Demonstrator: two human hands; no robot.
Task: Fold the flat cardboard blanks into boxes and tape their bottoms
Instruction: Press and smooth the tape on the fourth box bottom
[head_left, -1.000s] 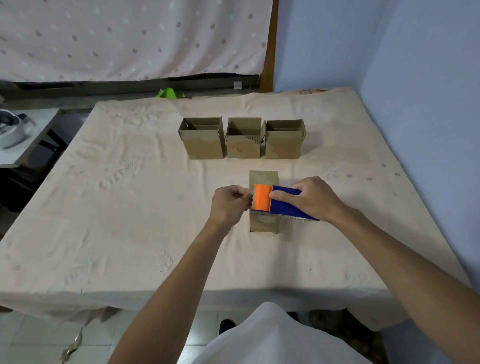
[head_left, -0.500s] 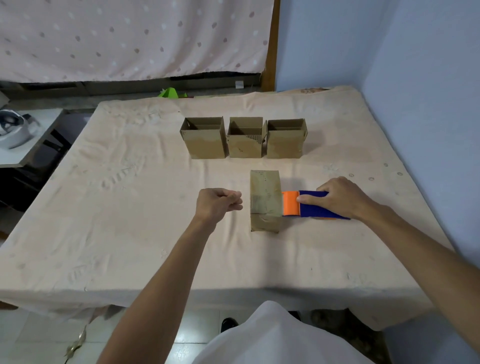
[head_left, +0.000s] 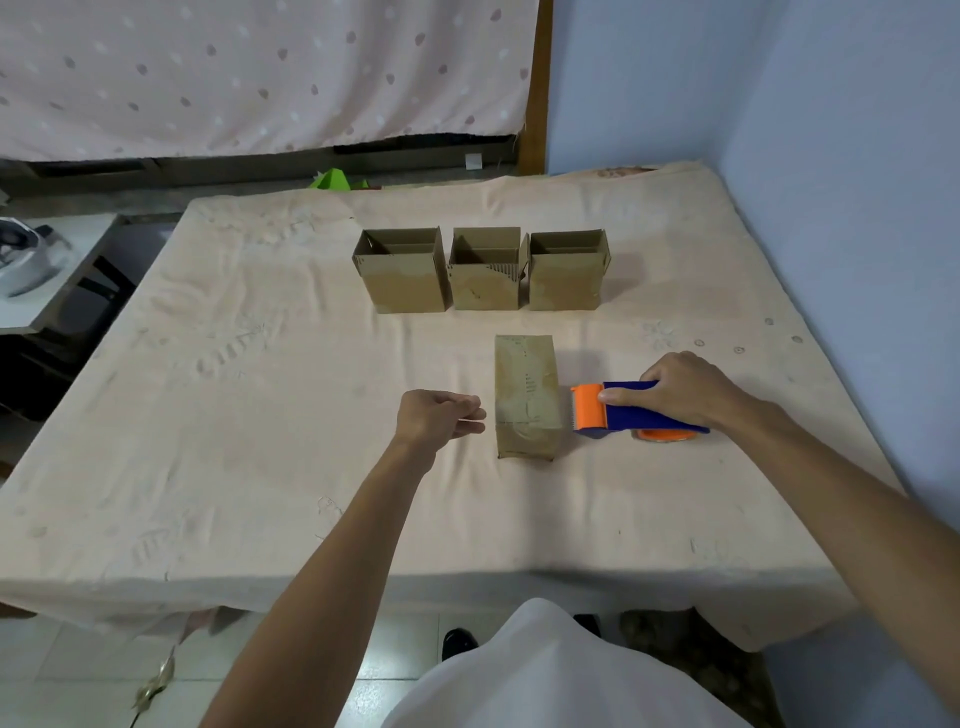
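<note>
A cloth-covered counter (head_left: 260, 415) is running its right edge along a pale blue wall (head_left: 857, 208), with wide cloth lying left of the grips and toward the near edge. Three open-topped brown cardboard boxes (head_left: 484, 280) are standing in a row far back, apart from one taped brown cardboard box (head_left: 527, 395) lying mid-counter. The right grip (head_left: 685, 387) is grasping one orange-and-blue tape dispenser (head_left: 589, 408) just right of it; the left grip (head_left: 436, 418) is hovering clenched on nothing, just left
</note>
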